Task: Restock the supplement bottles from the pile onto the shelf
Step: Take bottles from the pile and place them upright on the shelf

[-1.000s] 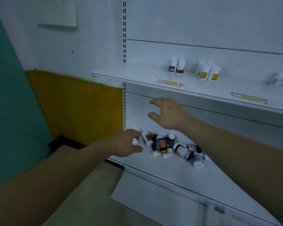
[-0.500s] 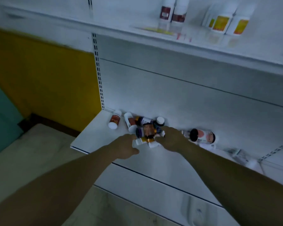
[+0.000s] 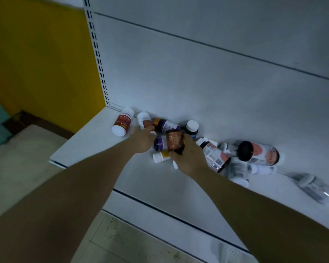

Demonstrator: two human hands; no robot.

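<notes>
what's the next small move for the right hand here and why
Probably lift the brown bottle straight up out of the pile. The right hand already grips it, tilted above a yellow-labelled white bottle and a purple bottle. The left hand reaches toward a white bottle beside them, so a sideways pull could knock things.

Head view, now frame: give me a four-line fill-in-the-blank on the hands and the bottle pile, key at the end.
1. The right hand grips a bottle whose label is ____.
2. The left hand reaches into the ____ end of the pile.
3. The red-label bottle at the pile's left end has a ____ cap.
4. The large bottle right of the hands has a ____ cap.

Missing words: brown; left; white; black
</notes>
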